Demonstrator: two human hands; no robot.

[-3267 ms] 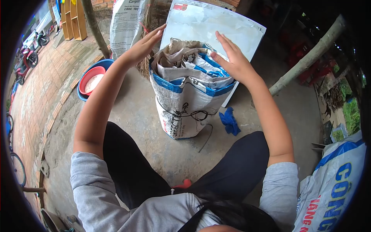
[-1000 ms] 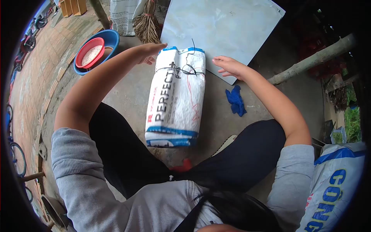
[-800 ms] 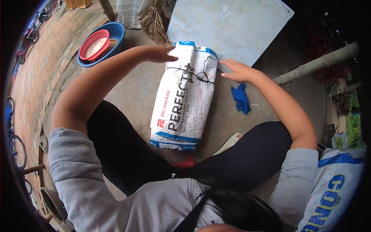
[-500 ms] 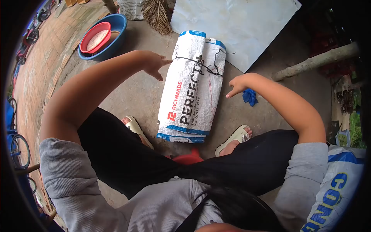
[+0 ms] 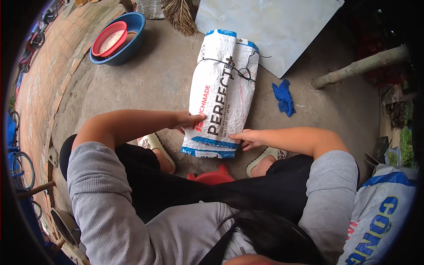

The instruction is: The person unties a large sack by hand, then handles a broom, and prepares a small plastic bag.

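On the concrete floor between my feet lies a tied bundle of folded white feed sacks (image 5: pixel 223 95) with blue ends and "PERFECT" lettering. A black cord (image 5: pixel 221 63) runs across its upper part, knotted toward the right. My left hand (image 5: pixel 190 122) grips the bundle's left edge, thumb on top and the other fingers partly hidden at the side. Near the lower right corner, my right hand (image 5: pixel 248 138) holds the edge, one finger or the thumb lying over the top and the rest below.
A red basin (image 5: pixel 110 39) with pale grain sits inside a blue basin (image 5: pixel 134 42) at the upper left. A pale board (image 5: pixel 269 31), a blue cloth or glove (image 5: pixel 284 97) and a wooden pole (image 5: pixel 360 68) lie beyond. A printed sack (image 5: pixel 382 212) stands at right; red plastic (image 5: pixel 214 177) shows below me.
Both hands have come down toward me from beside the bundle's upper half and now grip its lower edges. The bundle has shifted slightly, and the blue cloth is more in view.
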